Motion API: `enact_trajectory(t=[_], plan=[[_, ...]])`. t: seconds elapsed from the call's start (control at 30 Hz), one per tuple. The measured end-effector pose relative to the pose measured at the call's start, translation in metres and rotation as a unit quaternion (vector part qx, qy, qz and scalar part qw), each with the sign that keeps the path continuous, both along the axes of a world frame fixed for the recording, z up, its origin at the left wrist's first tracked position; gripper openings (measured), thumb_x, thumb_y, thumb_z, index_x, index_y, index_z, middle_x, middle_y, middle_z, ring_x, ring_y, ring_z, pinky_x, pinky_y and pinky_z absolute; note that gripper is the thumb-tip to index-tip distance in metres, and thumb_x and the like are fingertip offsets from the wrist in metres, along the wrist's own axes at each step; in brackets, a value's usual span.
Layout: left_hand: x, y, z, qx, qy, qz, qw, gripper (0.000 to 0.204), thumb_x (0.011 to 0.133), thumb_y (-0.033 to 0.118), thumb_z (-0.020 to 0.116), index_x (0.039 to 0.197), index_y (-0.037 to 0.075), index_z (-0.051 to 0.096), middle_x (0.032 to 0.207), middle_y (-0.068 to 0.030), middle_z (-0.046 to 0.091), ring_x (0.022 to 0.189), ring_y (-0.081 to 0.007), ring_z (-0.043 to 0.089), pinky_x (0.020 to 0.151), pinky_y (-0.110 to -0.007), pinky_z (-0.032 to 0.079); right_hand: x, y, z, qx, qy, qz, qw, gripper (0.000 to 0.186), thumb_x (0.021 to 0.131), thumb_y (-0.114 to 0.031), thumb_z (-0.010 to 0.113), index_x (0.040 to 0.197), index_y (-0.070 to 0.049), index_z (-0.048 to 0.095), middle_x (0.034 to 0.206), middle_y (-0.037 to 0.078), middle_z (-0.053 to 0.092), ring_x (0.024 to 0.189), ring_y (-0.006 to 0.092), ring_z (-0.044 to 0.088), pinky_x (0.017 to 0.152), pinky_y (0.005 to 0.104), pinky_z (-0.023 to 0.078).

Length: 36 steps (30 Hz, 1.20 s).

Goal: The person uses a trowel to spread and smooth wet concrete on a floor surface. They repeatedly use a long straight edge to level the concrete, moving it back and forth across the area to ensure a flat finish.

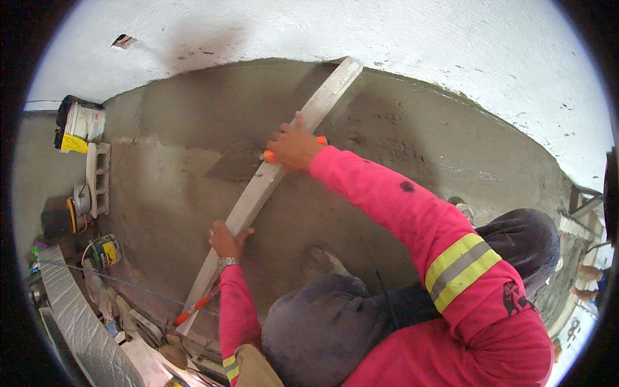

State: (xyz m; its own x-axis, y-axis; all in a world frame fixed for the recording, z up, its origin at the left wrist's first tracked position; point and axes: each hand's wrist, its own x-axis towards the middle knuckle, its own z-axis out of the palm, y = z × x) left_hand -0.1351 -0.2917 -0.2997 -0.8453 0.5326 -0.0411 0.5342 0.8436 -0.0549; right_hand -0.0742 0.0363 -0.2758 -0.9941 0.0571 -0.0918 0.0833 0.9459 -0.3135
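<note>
Pale screed board (259,188) slants across grey mortar floor (164,187), far end by rough white wall (412,35) | left hand (225,240) grips lower half; right hand (294,148) clasps upper, over orange item (269,157), apparently a handle | hollow concrete block (91,180) at left.

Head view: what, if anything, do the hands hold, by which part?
Long pale straight bar: left hand grips its lower part; right hand covers its upper part and an orange-ended object, grip unclear.
</note>
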Motion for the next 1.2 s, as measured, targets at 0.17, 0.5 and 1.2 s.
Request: enact_trajectory(t=[0.17, 0.5, 1.2], plan=[[0.007, 0.005, -0.001, -0.014, -0.041, 0.016, 0.999, 0.085, 0.049, 0.057, 0.078, 0.103, -0.001, 0.049, 0.101, -0.0162, 0.055, 0.097, -0.0367, 0.051, 0.077, -0.048, 0.04, 0.014, 0.003, 0.002, 0.023, 0.001, -0.007, 1.0, 0.027, 0.082, -0.032, 0.056, 0.102, -0.016, 0.064, 0.105, 0.006, 0.062, 0.11, 0.0276, 0.051, 0.097, 0.0694, 0.019], [0.019, 0.012, -0.011, -0.014, 0.017, -0.03, 0.999, 0.09, 0.048, 0.063, 0.074, 0.108, 0.001, 0.05, 0.107, -0.015, 0.055, 0.101, -0.0352, 0.05, 0.081, -0.047, 0.039, 0.038, 0.018, 0.004, 0.025, -0.028, -0.01, 0.999, 0.052, 0.063, -0.023, 0.074, 0.111, -0.016, 0.056, 0.11, 0.002, 0.057, 0.11, 0.0254, 0.049, 0.098, 0.0655, 0.026], [0.096, 0.096, 0.004, 0.015, -0.049, -0.112, 0.992, 0.08, 0.051, 0.065, 0.07, 0.101, 0.005, 0.053, 0.101, -0.0114, 0.055, 0.094, -0.0303, 0.052, 0.077, -0.043, 0.039, 0.166, 0.073, 0.013, 0.053, -0.07, -0.056, 0.995, 0.049, 0.071, -0.023, 0.069, 0.117, -0.018, 0.052, 0.117, 0.005, 0.054, 0.114, 0.0286, 0.047, 0.099, 0.0654, 0.024]])
